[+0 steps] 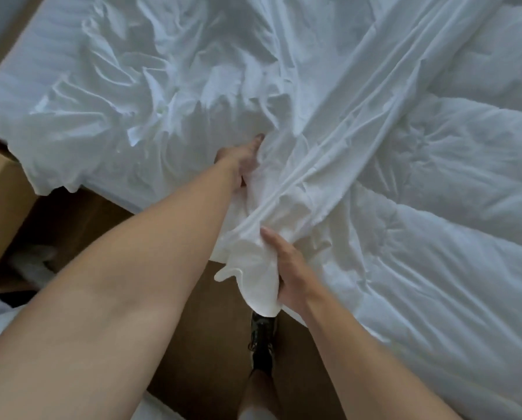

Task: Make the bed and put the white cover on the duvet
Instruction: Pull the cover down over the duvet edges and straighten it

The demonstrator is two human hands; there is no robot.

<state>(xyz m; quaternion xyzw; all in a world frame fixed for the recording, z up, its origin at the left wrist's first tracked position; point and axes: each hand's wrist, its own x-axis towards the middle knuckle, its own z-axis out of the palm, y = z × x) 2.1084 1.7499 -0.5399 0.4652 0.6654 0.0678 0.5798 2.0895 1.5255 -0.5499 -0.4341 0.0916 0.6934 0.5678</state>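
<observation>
At the near edge of the bed (35, 62), right grip (287, 274) is closed round a bunched end of the white cover (223, 86), left grip (241, 168) clutches a fold further in, beside the puffy duvet (450, 207); cloth looks light, limp, best taken at corners.

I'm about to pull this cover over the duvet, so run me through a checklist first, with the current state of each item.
1. Right hand grips the white cover at its bunched end: ok.
2. Left hand holds folds farther up the cover: ok.
3. Cover smoothed out: not ok, crumpled and twisted.
4. Cover's opening found: cannot tell.
5. Duvet inside the cover: not ok, it lies bare beside it.
6. Cardboard box apart from the shoe: ok.
</observation>
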